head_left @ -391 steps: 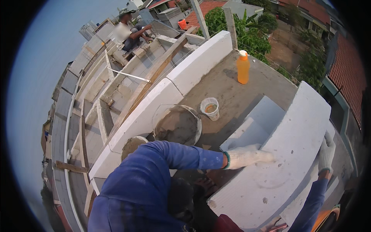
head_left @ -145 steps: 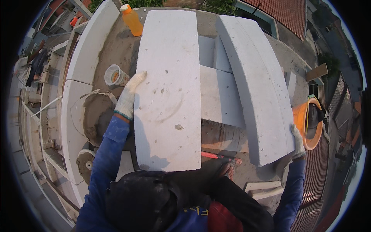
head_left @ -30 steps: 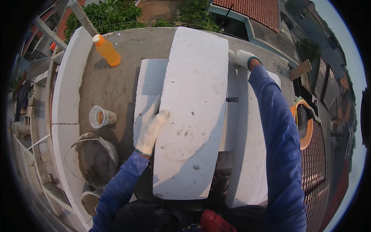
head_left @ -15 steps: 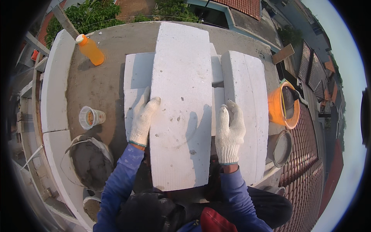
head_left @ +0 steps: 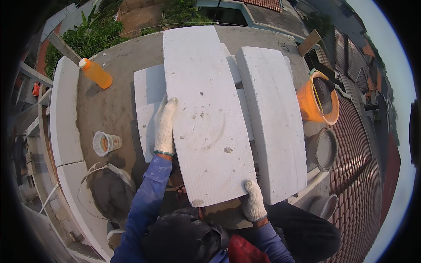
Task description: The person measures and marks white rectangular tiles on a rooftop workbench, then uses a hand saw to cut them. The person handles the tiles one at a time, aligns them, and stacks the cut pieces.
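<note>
A long white lightweight concrete block point(head_left: 201, 109) lies in front of me across other white blocks, its near end toward my body. My left hand point(head_left: 165, 127), in a cream knitted glove, grips its left edge with the thumb near the top face and the fingers along the side. At the near right corner, my gloved right hand point(head_left: 255, 201) closes on the block, thumb on top and fingers hidden beneath. To the right rests a second long white block point(head_left: 274, 127), apart from the held one. Underneath, more white blocks point(head_left: 147, 94) show partly.
On the left stand an orange bottle point(head_left: 97, 74), a plastic cup point(head_left: 106, 143) and a bucket of grey mortar point(head_left: 109, 193), beside a low white block wall point(head_left: 68, 122). An orange bucket point(head_left: 312, 103) and a grey mortar pail point(head_left: 322, 149) are at right, near a tiled roof point(head_left: 351, 162).
My right hand has come down from above the blocks to the near right corner and taken hold. The long block has turned, its near end shifting right. My left hand stays at its left edge.
</note>
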The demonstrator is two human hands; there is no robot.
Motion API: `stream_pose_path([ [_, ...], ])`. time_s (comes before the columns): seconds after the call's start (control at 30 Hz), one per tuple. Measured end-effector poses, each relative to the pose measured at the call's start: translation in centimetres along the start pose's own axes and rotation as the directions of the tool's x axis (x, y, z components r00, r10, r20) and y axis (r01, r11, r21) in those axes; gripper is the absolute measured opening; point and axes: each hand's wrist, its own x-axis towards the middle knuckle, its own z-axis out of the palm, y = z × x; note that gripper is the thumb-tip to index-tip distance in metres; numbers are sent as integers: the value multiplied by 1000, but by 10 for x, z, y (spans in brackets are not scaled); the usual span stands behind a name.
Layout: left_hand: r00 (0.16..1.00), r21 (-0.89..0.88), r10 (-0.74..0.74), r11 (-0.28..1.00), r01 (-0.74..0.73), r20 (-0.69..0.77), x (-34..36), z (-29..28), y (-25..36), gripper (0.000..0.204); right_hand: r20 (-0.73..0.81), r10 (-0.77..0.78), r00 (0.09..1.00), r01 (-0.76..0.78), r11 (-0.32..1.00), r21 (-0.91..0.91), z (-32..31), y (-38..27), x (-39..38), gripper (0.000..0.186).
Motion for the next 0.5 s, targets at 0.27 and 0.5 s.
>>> stream_pose_path([
  [0.27,992,232,112,965,-121,53,66,47,-8,96,-110,13,994,29,930,366,22,-26,28,84],
  [0.5,967,716,21,668,-204,256,39,37,44,83,-285,-64,956,178,900,397,43,-33,40,97],
])
